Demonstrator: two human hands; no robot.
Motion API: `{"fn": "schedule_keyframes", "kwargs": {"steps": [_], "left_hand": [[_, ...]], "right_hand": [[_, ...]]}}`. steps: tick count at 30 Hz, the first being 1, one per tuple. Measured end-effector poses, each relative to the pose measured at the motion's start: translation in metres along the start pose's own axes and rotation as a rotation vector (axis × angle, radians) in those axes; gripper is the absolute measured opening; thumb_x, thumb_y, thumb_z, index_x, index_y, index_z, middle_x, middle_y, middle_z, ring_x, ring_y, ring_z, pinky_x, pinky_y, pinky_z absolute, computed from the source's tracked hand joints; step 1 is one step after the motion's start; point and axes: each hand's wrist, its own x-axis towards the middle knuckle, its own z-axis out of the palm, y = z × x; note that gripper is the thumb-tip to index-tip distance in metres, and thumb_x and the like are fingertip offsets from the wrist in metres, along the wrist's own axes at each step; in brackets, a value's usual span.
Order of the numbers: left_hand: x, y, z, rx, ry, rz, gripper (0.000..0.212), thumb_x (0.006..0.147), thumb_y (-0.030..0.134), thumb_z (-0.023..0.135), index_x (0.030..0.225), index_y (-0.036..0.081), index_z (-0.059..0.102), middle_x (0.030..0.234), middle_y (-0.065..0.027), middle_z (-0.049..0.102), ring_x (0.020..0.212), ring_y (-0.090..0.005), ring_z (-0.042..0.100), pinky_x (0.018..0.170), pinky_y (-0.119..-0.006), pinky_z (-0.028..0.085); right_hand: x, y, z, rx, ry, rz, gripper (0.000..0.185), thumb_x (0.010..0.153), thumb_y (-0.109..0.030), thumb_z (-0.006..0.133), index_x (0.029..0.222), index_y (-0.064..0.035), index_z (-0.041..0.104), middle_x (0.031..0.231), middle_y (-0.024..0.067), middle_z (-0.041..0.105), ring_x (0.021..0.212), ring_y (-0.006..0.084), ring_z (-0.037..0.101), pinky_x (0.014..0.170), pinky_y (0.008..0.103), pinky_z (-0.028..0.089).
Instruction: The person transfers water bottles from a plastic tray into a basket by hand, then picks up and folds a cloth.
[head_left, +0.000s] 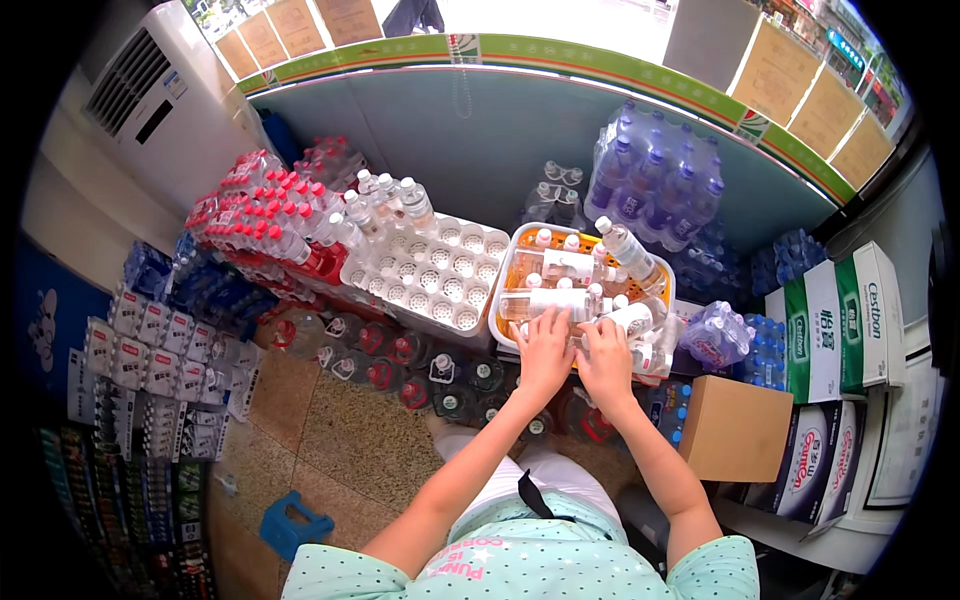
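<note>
Both my hands are at the near side of a white-rimmed basket with orange perforated walls. Clear plastic bottles with pale caps fill it, several lying flat. My left hand has its fingers over the near edge of a lying bottle. Close beside it, my right hand reaches in near another tilted bottle. My palms hide what lies beneath, so any grip cannot be made out. A white-capped bottle leans against the basket's back right.
Left of the basket, a white compartment crate holds several upright bottles. Red-capped bottle packs are stacked beyond it. Large jugs stand on the floor. A cardboard box is at right; a blue stool at lower left.
</note>
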Motion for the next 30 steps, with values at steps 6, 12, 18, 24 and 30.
{"fn": "schedule_keyframes", "kwargs": {"steps": [6, 12, 18, 24, 30], "left_hand": [[-0.002, -0.017, -0.024, -0.045, 0.112, -0.004, 0.07, 0.079, 0.017, 0.072, 0.142, 0.012, 0.044, 0.142, -0.0107, 0.045, 0.131, -0.0323, 0.042, 0.111, -0.069, 0.017], [-0.001, -0.044, -0.067, -0.11, 0.169, -0.06, 0.067, 0.081, 0.015, 0.068, 0.143, 0.011, 0.043, 0.143, -0.0112, 0.044, 0.132, -0.0313, 0.042, 0.111, -0.07, 0.015], [0.001, -0.085, -0.107, -0.125, 0.269, -0.098, 0.065, 0.081, 0.015, 0.07, 0.141, 0.014, 0.046, 0.141, -0.0092, 0.047, 0.131, -0.0306, 0.044, 0.111, -0.068, 0.016], [0.001, -0.133, -0.143, -0.127, 0.315, -0.161, 0.059, 0.083, 0.016, 0.067, 0.139, 0.014, 0.049, 0.139, -0.0083, 0.049, 0.131, -0.03, 0.044, 0.112, -0.068, 0.016], [0.001, -0.181, -0.172, -0.1, 0.307, -0.223, 0.062, 0.083, 0.019, 0.067, 0.141, 0.013, 0.046, 0.14, -0.0087, 0.048, 0.13, -0.0296, 0.043, 0.112, -0.069, 0.014]], "right_hand": [[0.012, -0.031, 0.003, 0.092, 0.042, -0.052, 0.035, 0.075, -0.006, 0.071, 0.109, -0.0046, 0.063, 0.098, 0.0112, 0.053, 0.096, 0.0313, 0.054, 0.082, 0.042, 0.047], [0.034, -0.077, 0.012, 0.143, 0.077, -0.085, 0.03, 0.077, -0.007, 0.069, 0.106, -0.0048, 0.064, 0.095, 0.0105, 0.054, 0.094, 0.0296, 0.055, 0.08, 0.041, 0.048], [0.062, -0.125, 0.035, 0.204, 0.085, -0.183, 0.032, 0.076, -0.007, 0.07, 0.108, -0.0053, 0.064, 0.096, 0.0105, 0.055, 0.094, 0.0294, 0.055, 0.081, 0.0408, 0.047], [0.097, -0.179, 0.062, 0.239, 0.016, -0.224, 0.032, 0.078, -0.008, 0.069, 0.109, -0.0044, 0.063, 0.097, 0.012, 0.056, 0.096, 0.0309, 0.055, 0.083, 0.0419, 0.047], [0.151, -0.21, 0.104, 0.222, 0.032, -0.237, 0.03, 0.078, -0.011, 0.07, 0.108, -0.0076, 0.064, 0.101, 0.0108, 0.059, 0.099, 0.031, 0.057, 0.083, 0.0424, 0.049]]}}
